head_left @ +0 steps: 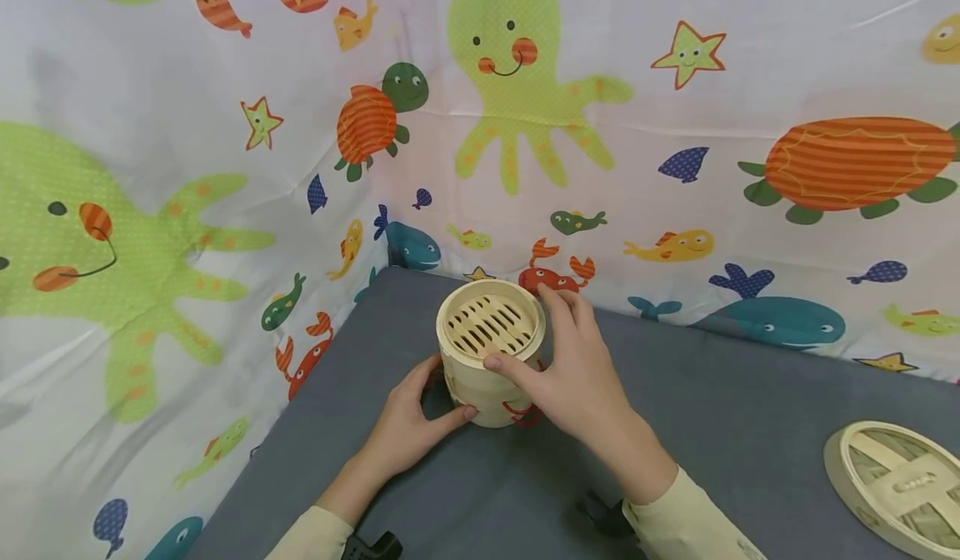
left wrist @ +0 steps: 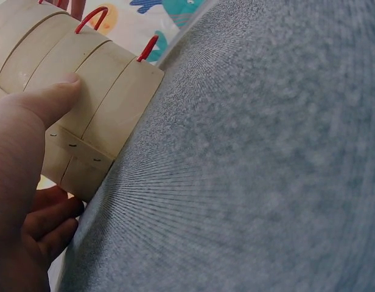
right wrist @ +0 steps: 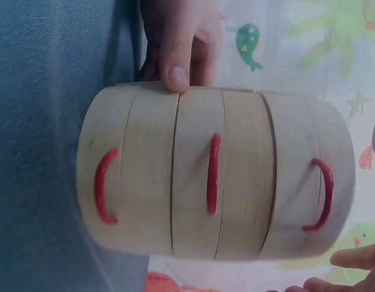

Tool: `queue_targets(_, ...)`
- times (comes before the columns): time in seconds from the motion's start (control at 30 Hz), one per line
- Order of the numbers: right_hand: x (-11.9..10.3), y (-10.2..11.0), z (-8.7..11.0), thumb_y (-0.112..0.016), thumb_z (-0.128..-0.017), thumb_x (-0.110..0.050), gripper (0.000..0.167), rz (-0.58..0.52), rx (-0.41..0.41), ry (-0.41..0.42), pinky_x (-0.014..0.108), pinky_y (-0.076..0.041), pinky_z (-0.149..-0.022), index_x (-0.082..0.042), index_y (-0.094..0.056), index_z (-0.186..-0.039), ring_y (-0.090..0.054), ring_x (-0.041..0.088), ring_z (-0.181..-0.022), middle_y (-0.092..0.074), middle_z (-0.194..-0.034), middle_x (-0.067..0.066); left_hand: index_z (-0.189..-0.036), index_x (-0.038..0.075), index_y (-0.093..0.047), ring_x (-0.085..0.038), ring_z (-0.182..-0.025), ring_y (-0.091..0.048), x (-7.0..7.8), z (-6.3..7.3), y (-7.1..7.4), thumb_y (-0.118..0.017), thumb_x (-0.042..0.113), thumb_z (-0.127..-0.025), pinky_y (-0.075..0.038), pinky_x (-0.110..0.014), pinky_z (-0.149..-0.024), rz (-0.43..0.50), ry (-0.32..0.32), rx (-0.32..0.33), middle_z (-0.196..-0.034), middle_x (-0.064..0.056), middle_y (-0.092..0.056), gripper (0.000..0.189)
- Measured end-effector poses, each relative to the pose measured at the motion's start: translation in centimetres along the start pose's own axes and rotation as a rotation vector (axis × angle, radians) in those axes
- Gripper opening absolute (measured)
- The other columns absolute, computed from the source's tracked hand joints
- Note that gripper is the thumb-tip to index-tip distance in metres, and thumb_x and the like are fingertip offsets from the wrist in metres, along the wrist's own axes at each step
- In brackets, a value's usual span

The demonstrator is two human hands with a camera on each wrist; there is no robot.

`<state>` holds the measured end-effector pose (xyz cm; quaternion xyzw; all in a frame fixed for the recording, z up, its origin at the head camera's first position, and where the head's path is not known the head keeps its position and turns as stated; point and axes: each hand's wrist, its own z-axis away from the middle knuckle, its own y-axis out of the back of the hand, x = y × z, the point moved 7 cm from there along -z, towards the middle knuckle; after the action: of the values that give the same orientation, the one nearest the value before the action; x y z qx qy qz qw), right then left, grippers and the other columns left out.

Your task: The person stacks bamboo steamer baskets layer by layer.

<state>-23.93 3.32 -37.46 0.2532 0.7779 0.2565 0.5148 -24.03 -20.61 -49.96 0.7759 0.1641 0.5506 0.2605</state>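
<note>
A stack of three round bamboo steamer baskets (head_left: 480,389), with a slatted base showing inside the top one, stands upright on the grey table. Red loop handles (right wrist: 213,173) line one side of it. My left hand (head_left: 401,427) grips the stack low on its left, thumb in front and fingers round behind; the thumb (left wrist: 63,94) presses the wall in the left wrist view. My right hand (head_left: 581,368) spreads around the top basket's right side, thumb over the near rim and fingers by the far rim. In the right wrist view its fingers (right wrist: 358,258) look extended beside the rim.
A round woven bamboo lid (head_left: 911,485) lies on the grey table (head_left: 735,427) at the right. A curtain (head_left: 637,127) printed with sea animals hangs behind the table and along its left side, close behind the stack.
</note>
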Motion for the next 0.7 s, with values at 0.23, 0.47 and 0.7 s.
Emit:
queue_targets(0.23, 1.6, 1.6, 1.7, -0.087, -0.089, -0.062, 0.104, 0.009, 0.067, 0.021, 0.069, -0.05, -0.106, -0.008, -0.043, -0.166, -0.05, 0.043, -0.142, -0.042, -0.161, 0.018, -0.165, 0.023, -0.048, -0.019, -0.139, -0.06, 0.0, 0.1, -0.1, -0.092, 0.051, -0.089, -0.047, -0.055, -0.116, 0.01, 0.011, 0.007, -0.15, 0.004, -0.062, 0.092)
queue_targets(0.47, 3.2, 2.9, 3.1, -0.08, -0.095, -0.061, 0.095, 0.026, 0.087, 0.014, 0.07, -0.048, -0.107, -0.012, -0.044, -0.167, -0.049, 0.04, -0.142, -0.043, -0.159, 0.017, -0.165, 0.022, -0.048, -0.021, -0.139, -0.06, 0.2, 0.1, 0.0, -0.092, 0.052, -0.089, -0.046, -0.057, -0.117, 0.011, 0.018, 0.007, -0.15, 0.003, -0.062, 0.093)
queue_targets(0.7, 4.3, 3.9, 3.5, -0.086, -0.091, -0.059, 0.098, 0.089, 0.092, -0.004, 0.071, -0.049, -0.105, -0.007, -0.046, -0.164, -0.049, 0.042, -0.142, -0.043, -0.16, 0.019, -0.165, 0.021, -0.048, -0.022, -0.139, -0.059, 0.2, 0.0, -0.1, -0.092, 0.051, -0.089, -0.047, -0.057, -0.116, 0.004, 0.007, 0.006, -0.151, 0.002, -0.062, 0.093)
